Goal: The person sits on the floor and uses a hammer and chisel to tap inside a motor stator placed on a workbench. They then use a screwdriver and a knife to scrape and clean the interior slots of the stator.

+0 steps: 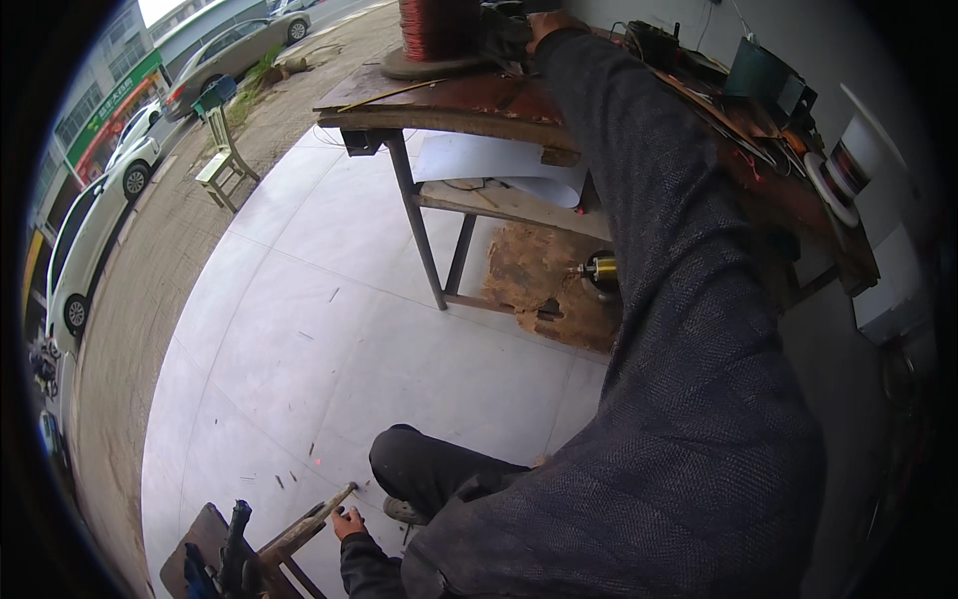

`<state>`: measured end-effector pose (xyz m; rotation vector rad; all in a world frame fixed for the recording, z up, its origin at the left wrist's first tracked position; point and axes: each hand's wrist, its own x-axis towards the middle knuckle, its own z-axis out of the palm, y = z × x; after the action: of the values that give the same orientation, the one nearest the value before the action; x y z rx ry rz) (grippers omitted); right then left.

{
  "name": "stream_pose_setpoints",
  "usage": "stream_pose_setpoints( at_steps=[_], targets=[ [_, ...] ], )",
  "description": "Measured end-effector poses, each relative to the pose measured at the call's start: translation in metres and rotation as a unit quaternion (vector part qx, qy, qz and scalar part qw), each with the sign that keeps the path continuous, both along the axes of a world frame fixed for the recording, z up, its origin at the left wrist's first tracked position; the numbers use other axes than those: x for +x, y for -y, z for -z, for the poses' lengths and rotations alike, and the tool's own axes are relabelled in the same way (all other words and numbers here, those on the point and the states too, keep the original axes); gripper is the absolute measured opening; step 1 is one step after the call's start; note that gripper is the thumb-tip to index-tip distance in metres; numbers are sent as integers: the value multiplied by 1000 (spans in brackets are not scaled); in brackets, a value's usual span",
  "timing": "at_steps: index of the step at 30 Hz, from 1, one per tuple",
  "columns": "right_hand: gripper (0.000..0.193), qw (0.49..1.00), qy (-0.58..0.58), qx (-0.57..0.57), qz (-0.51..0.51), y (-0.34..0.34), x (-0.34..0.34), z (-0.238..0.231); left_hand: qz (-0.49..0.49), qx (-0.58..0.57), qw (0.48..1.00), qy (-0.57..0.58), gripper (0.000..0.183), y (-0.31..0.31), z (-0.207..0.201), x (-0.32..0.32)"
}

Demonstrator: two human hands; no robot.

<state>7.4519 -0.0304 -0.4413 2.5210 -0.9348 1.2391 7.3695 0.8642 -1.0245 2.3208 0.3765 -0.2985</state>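
My right arm stretches up across the view to the workbench [469, 105]. At its end my right hand [552, 25] reaches a dark, lumpy object [506, 40] on the benchtop; its fingers are mostly hidden. Just left of that object stands a large spool of red wire [439, 30] on a round flange. Low on the left, my left hand [347, 522] is beside a worn wooden bar [309, 521] of a small stool or stand. Its fingers look slightly bent and apart, with nothing visible in them. A black tool-like object [236, 549] rests on that stand.
Under the bench, a shelf holds a curved white sheet [499, 165]. A yellow-and-black power tool [601, 270] lies on a brown worn board [544, 275] below. A white spool [848, 165] is at the bench's right end. A chair [226, 165] and parked cars [225, 60] stand outside.
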Motion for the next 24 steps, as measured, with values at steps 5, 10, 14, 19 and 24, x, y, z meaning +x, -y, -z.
stream_pose_setpoints(
  at_steps=[5,10,14,19,24],
  targets=[
    [59,996,60,-45,58,53,-31,-31,-16,-27,999,25,39,-3,9,-11],
    [55,966,215,-18,145,107,-71,-62,-44,-18,999,-8,38,-10,13,-18],
    [50,940,303,-74,142,138,-107,-82,-49,-22,999,-6,37,-11,12,-19],
    [50,906,353,-135,189,139,-135,-106,-52,-39,998,-3,38,-14,18,-16],
    [44,901,359,-182,164,99,-152,-137,-57,-39,997,-24,39,-20,20,-12]
  ],
)
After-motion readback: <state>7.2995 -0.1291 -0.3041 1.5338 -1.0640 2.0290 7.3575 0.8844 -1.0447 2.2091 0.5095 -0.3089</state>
